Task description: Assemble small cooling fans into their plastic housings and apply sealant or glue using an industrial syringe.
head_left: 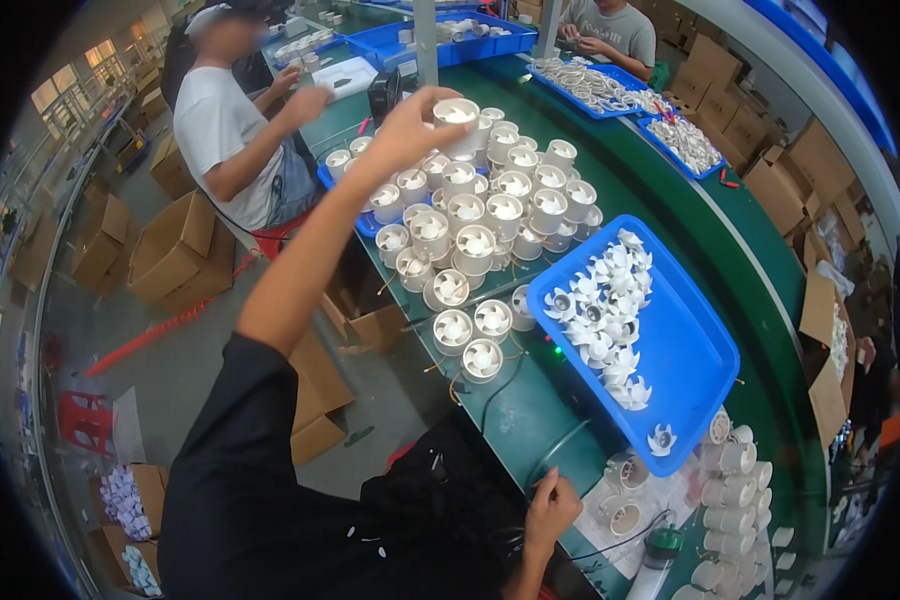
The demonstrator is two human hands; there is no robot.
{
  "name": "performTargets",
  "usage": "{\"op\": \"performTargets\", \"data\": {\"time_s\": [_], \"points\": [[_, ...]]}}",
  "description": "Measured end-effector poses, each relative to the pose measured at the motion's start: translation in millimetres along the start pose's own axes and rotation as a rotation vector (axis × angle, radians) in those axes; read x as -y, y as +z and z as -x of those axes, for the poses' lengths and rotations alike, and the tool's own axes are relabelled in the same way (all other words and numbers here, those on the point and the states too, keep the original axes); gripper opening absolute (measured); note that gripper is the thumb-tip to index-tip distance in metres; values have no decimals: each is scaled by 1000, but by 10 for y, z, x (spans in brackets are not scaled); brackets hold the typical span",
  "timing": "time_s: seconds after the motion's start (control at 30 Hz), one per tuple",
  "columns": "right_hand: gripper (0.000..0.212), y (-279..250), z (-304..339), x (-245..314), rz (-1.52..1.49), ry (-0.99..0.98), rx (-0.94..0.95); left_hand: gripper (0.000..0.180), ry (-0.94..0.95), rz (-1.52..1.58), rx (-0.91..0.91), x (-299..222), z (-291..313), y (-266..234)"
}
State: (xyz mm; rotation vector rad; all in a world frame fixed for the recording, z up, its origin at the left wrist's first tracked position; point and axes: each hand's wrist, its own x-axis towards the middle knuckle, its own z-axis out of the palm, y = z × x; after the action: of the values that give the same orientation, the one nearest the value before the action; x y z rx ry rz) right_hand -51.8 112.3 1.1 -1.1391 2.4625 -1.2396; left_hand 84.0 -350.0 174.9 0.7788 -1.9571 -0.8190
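Observation:
My left hand [410, 130] is stretched far out over the bench, its fingers closed around a white round fan [457, 114] at the back of a stacked group. Below and beside it stand many more white cylindrical fans [475, 241], each with blades inside, some piled on others. Close to my body, my right hand [552, 510] is closed in a pinch near the bench's front edge; what it holds, if anything, is hidden. Just right of it two open white fan housings [625, 518] without visible blades lie on a pale sheet.
A blue tray [695, 330] of loose white impellers [610, 300] sits tilted right of the fans. Stacked housings [730, 520] and a green-capped bottle [665, 540] are at the near right. Co-workers sit at the far left [235, 130] and far side [615, 35]. Cardboard boxes [185, 250] stand leftward.

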Motion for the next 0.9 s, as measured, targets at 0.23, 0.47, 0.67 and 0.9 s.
{"op": "performTargets", "data": {"time_s": [0.23,0.47,0.67,0.9], "points": [[31,106,34,-83,8,-105,-55,70,-274,-393,67,1280,-634,128],[32,56,-18,20,-2,-186,-72,66,-17,-471,-47,1778,-657,62],[32,-39,30,-127,-13,-230,-195,21,81,-52,-75,-400,878,780],[39,-517,202,73,-276,-596,-372,37,12,359,966,-1466,2710,2178]]}}
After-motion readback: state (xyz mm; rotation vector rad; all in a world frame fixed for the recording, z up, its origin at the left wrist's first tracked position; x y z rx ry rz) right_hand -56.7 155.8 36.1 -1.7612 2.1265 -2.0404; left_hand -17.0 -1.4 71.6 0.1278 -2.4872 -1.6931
